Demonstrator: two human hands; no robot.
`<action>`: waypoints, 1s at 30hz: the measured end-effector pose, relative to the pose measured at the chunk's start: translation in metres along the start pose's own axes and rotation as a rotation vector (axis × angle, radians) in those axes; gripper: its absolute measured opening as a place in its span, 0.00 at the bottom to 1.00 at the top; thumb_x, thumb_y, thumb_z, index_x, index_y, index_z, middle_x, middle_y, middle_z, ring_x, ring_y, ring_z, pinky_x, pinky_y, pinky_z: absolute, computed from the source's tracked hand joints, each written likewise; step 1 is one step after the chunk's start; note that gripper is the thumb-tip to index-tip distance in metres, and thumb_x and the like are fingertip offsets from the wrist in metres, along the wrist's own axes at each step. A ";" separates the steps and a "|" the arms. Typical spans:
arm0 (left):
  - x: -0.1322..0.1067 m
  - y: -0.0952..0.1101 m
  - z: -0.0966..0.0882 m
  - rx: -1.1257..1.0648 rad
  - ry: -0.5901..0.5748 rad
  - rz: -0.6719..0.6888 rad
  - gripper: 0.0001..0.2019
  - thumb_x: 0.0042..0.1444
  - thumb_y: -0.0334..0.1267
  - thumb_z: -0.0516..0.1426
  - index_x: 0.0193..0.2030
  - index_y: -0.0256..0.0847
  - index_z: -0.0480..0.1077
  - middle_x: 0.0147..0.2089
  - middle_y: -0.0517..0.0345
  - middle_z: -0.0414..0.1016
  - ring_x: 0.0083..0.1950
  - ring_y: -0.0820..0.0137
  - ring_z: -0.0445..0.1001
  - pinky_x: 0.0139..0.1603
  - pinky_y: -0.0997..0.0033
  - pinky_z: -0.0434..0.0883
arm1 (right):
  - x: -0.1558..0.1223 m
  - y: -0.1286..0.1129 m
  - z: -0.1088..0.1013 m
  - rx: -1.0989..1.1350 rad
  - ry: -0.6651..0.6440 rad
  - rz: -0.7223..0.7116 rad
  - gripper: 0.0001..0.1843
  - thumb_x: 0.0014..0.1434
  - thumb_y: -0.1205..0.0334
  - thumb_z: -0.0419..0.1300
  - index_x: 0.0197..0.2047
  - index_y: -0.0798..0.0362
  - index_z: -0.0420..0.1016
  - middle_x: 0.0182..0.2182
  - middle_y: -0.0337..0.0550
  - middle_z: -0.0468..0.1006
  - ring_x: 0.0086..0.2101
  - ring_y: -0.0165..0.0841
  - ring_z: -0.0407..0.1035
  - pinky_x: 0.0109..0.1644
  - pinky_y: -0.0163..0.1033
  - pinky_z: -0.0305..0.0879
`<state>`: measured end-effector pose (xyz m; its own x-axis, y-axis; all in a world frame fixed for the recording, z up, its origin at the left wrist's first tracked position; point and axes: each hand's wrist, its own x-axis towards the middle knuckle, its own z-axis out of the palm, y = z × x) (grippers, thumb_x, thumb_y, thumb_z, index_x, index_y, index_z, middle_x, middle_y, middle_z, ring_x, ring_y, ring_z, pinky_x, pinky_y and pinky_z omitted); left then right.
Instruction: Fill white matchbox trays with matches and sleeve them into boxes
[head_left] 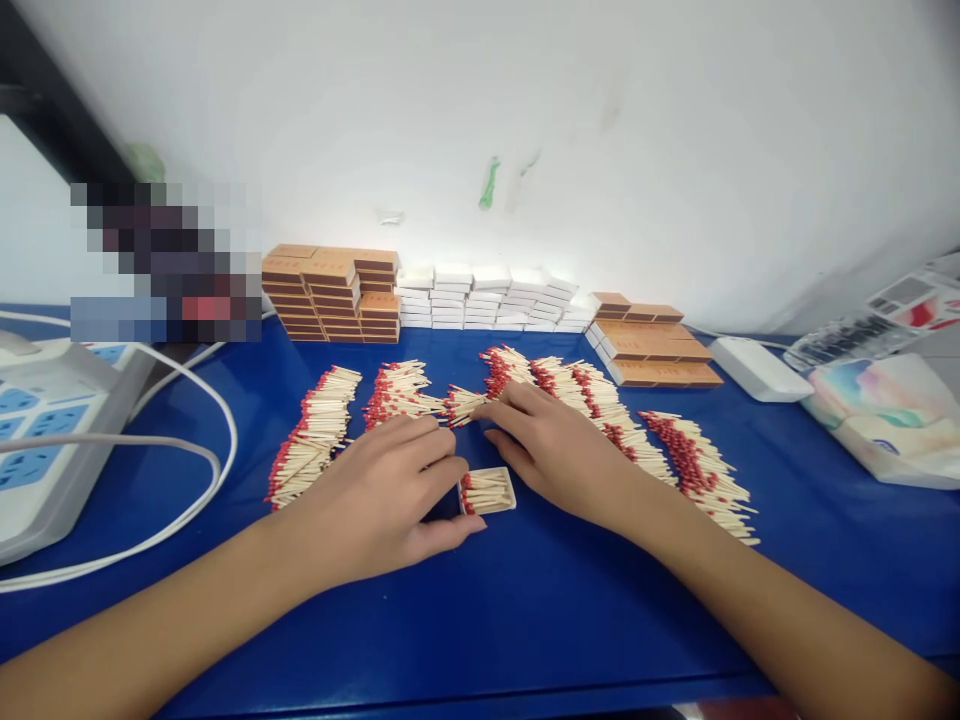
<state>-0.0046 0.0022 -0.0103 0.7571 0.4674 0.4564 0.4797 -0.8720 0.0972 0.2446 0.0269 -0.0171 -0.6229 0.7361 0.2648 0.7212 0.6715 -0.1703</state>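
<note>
A small white matchbox tray (pixel 513 488) filled with red-headed matches (pixel 486 492) lies on the blue table in the middle. My left hand (pixel 397 490) grips its left end between thumb and fingers. Just beyond the tray, my right hand (pixel 551 445) has thumb and fingertips drawn together at a small bunch of matches (pixel 459 404). How many matches those fingers hold is hidden. Rows of loose matches fan out on both sides: one pile (pixel 322 425) at the left, partly behind my left hand, and another pile (pixel 701 475) beyond my right forearm.
Against the wall stand stacked brown matchboxes (pixel 330 295), white trays (pixel 487 300) and more brown matchboxes (pixel 652 345). A power strip (pixel 45 440) with looping white cables (pixel 225 420) occupies the left. At right are a white adapter (pixel 769 368) and a tissue pack (pixel 889 420).
</note>
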 end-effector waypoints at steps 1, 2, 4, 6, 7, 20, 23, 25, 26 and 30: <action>0.000 0.000 0.000 0.002 0.001 0.001 0.13 0.69 0.47 0.64 0.44 0.37 0.79 0.37 0.55 0.76 0.40 0.62 0.74 0.43 0.60 0.74 | 0.001 0.000 0.000 0.000 0.002 0.003 0.13 0.76 0.69 0.54 0.57 0.54 0.76 0.45 0.50 0.77 0.46 0.44 0.74 0.47 0.48 0.72; 0.000 0.000 0.000 0.005 0.003 0.003 0.13 0.69 0.47 0.64 0.44 0.37 0.79 0.37 0.55 0.76 0.40 0.62 0.74 0.43 0.60 0.74 | 0.001 0.001 -0.001 0.003 0.003 0.007 0.11 0.76 0.69 0.55 0.55 0.54 0.77 0.45 0.50 0.77 0.45 0.43 0.74 0.47 0.47 0.72; 0.000 0.001 0.000 0.009 0.007 0.005 0.13 0.69 0.47 0.64 0.43 0.37 0.79 0.37 0.55 0.75 0.40 0.62 0.74 0.43 0.60 0.74 | 0.001 0.002 -0.002 0.010 -0.001 0.020 0.07 0.76 0.68 0.56 0.49 0.54 0.76 0.45 0.50 0.77 0.44 0.42 0.74 0.46 0.46 0.71; 0.000 0.000 -0.001 0.013 0.005 0.001 0.13 0.69 0.47 0.64 0.43 0.37 0.79 0.36 0.55 0.75 0.39 0.62 0.74 0.43 0.60 0.74 | 0.001 0.004 -0.004 0.012 -0.013 0.033 0.06 0.76 0.66 0.58 0.44 0.53 0.75 0.44 0.49 0.76 0.43 0.41 0.74 0.45 0.45 0.71; 0.000 0.000 -0.001 0.016 0.003 -0.004 0.14 0.69 0.48 0.64 0.43 0.37 0.79 0.36 0.55 0.75 0.39 0.62 0.74 0.43 0.60 0.74 | 0.000 0.005 -0.006 0.010 -0.022 0.038 0.07 0.76 0.65 0.58 0.43 0.53 0.75 0.43 0.49 0.76 0.43 0.41 0.74 0.44 0.45 0.70; 0.001 -0.006 -0.001 0.028 -0.004 -0.032 0.14 0.70 0.48 0.63 0.42 0.37 0.78 0.36 0.55 0.75 0.39 0.62 0.74 0.43 0.59 0.74 | -0.011 0.014 -0.032 0.016 -0.182 0.129 0.08 0.73 0.65 0.62 0.39 0.51 0.76 0.41 0.45 0.77 0.40 0.38 0.75 0.40 0.42 0.67; 0.001 -0.005 -0.001 0.025 -0.003 -0.032 0.13 0.69 0.47 0.64 0.42 0.37 0.78 0.36 0.55 0.75 0.39 0.62 0.74 0.44 0.58 0.74 | -0.010 0.012 -0.029 0.010 -0.179 0.133 0.08 0.74 0.66 0.61 0.39 0.51 0.76 0.41 0.45 0.77 0.40 0.38 0.75 0.40 0.42 0.67; 0.002 -0.005 -0.001 0.025 0.000 -0.032 0.13 0.69 0.47 0.64 0.42 0.37 0.78 0.36 0.55 0.75 0.39 0.62 0.74 0.44 0.59 0.74 | -0.009 0.010 -0.027 0.013 -0.169 0.130 0.08 0.74 0.65 0.61 0.39 0.51 0.76 0.42 0.45 0.77 0.40 0.38 0.75 0.41 0.42 0.67; 0.001 -0.005 -0.001 0.026 0.000 -0.031 0.13 0.69 0.47 0.64 0.42 0.37 0.78 0.36 0.55 0.75 0.39 0.62 0.74 0.44 0.59 0.74 | -0.009 0.010 -0.026 0.013 -0.159 0.127 0.08 0.74 0.65 0.61 0.39 0.51 0.75 0.42 0.45 0.77 0.40 0.38 0.75 0.42 0.42 0.68; 0.000 -0.004 -0.001 0.030 0.002 -0.029 0.13 0.69 0.47 0.64 0.42 0.38 0.78 0.36 0.56 0.75 0.39 0.63 0.74 0.44 0.60 0.74 | -0.009 0.010 -0.024 0.019 -0.113 0.118 0.06 0.74 0.65 0.61 0.41 0.51 0.73 0.42 0.45 0.77 0.41 0.39 0.75 0.42 0.43 0.69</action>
<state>-0.0067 0.0056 -0.0093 0.7419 0.4918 0.4557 0.5142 -0.8536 0.0841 0.2646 0.0252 0.0018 -0.5654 0.8139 0.1335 0.7859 0.5808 -0.2123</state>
